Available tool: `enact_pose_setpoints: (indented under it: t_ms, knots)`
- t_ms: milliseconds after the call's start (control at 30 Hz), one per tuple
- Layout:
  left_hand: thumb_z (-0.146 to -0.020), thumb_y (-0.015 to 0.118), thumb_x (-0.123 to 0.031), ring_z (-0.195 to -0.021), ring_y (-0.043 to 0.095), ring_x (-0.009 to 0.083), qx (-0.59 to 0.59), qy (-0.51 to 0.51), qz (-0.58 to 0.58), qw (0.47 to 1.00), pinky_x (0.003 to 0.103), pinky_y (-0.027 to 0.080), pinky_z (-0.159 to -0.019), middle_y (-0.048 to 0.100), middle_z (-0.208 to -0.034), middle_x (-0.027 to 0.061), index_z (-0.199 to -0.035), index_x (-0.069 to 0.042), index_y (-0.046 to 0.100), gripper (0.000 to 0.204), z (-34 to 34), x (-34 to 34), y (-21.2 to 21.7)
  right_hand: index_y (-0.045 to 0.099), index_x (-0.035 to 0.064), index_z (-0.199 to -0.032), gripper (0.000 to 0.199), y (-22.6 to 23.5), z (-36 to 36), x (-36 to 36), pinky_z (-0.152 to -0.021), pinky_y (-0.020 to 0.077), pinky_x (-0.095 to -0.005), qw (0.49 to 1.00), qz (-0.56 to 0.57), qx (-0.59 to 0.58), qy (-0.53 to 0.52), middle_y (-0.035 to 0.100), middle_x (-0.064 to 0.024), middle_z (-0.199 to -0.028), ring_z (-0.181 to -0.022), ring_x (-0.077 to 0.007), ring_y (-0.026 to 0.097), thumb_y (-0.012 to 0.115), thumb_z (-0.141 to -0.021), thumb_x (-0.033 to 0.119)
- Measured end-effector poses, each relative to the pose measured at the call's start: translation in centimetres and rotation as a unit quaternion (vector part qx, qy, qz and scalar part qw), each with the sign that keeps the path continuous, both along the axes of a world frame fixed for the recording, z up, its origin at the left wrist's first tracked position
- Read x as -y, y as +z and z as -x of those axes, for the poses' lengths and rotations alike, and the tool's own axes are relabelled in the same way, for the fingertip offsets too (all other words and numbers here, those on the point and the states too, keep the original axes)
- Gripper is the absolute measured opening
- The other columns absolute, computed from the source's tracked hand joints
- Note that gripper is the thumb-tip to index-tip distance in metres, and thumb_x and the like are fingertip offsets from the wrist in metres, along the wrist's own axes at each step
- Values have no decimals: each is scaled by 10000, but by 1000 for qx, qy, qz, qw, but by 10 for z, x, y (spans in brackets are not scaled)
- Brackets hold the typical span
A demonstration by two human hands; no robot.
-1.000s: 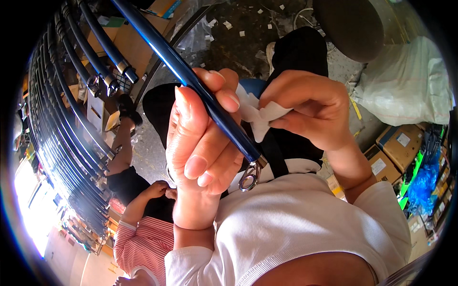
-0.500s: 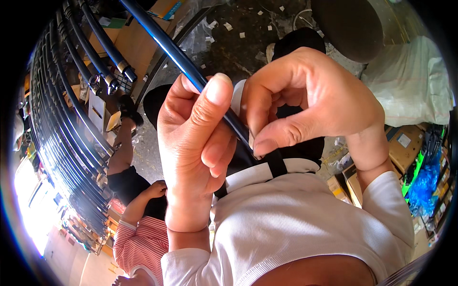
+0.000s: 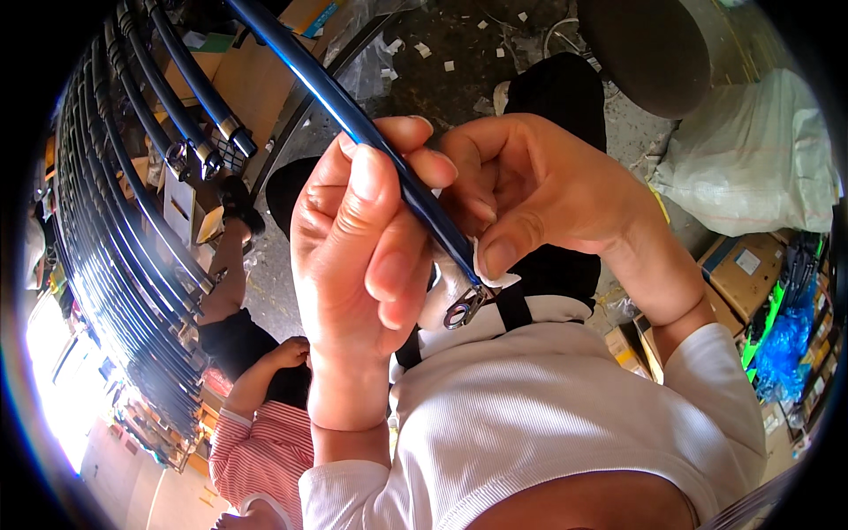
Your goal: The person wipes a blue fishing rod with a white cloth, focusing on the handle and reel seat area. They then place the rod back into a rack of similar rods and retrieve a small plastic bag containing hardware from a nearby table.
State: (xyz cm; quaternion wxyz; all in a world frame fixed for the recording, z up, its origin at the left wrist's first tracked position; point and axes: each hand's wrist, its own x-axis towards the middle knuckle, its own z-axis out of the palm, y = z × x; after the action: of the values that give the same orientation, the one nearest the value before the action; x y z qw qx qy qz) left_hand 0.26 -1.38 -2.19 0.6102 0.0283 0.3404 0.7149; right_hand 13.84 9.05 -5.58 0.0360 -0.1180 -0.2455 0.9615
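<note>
Dozens of dark blue rods [image 3: 115,265] fan out in a rack at nine o'clock, their ends hanging free, and below them at seven o'clock another person in a striped pink top [image 3: 261,450] bends over their own work.

Your left hand [image 3: 362,256] sits at the centre, fingers and thumb wrapped tight around a single blue rod [image 3: 353,119]. That rod runs from eleven o'clock down to the middle, and the grip near its lower end looks meant to hold it steady close to your chest. Just below your fist a small metal ring guide [image 3: 461,311] sticks out at the rod's end.

Your right hand [image 3: 548,194], at two o'clock from the ring, is closed too: thumb and fingers pinch a scrap of white material [image 3: 488,269] against the rod, just above the guide. The two hands touch around the shaft.

At three o'clock a white sack [image 3: 751,159] and cardboard boxes [image 3: 742,265] sit on the floor.
</note>
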Motion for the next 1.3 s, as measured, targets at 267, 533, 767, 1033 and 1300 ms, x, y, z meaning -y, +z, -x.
enact_pose_setpoints:
  t_ms: [267,533,767,1033,1300]
  knots:
    - [-970,510,-184,-306,380,33,71,-16,21,997,166,314,-265,599,-679,95,-973,28,556,216,1,-3,5,511,37,-716,382,7,4,-3,-554,487,-207,999,-31,24,3,619,-68,-705,-627,-118,621,871,-589,29]
    - [-995,433,-154,-357,451,34,98,-15,-93,991,156,396,-319,662,-941,214,-1147,77,529,293,3,6,-19,573,33,-827,260,-6,7,-13,-702,485,-214,989,-143,1,37,633,-25,-787,-713,-96,621,787,-685,-9]
    - [-1030,315,-239,-530,512,54,173,-54,-125,975,175,428,-349,502,-1026,144,-1302,48,350,397,10,2,-13,604,44,-921,126,-32,-7,-7,-735,470,-223,985,-101,79,-114,639,-17,-889,-831,-89,603,669,-813,47]
    - [-1018,363,-305,-842,613,148,-2,-15,-69,997,223,497,-713,614,-1121,178,-1224,63,506,445,14,2,-40,588,40,-965,182,-33,-22,-10,-765,447,-227,982,-97,15,-161,607,-14,-926,-846,-83,562,681,-809,46]
    - [-930,554,-401,-972,571,157,-291,-167,17,942,265,428,-845,620,-1039,107,-1122,30,574,472,0,-7,-57,580,15,-1054,267,-17,-23,-9,-833,474,-253,974,-158,19,-161,621,-51,-997,-935,-123,595,641,-795,3]
